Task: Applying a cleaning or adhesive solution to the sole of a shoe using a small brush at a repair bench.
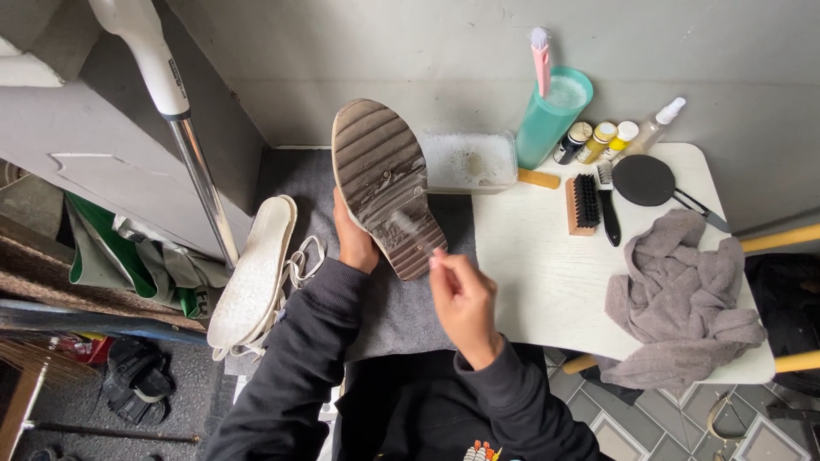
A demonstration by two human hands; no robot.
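Shoe (382,183) is held sole-up over the grey mat (401,307), heel end low and near the body, toe end pointing up and away; long axis runs slightly left of straight ahead. Left hand (353,242) is wrapped under the shoe from its left side, gripping it. Right hand (461,299) sits just right of the heel, fingers pinched on a thin pale tool; the tool is blurred, kind cannot be told. Right hand is nearer the heel. A second shoe (254,271) lies left. Brush (583,205), cup (551,115), cloth (679,299) are spread on the white surface (538,282).
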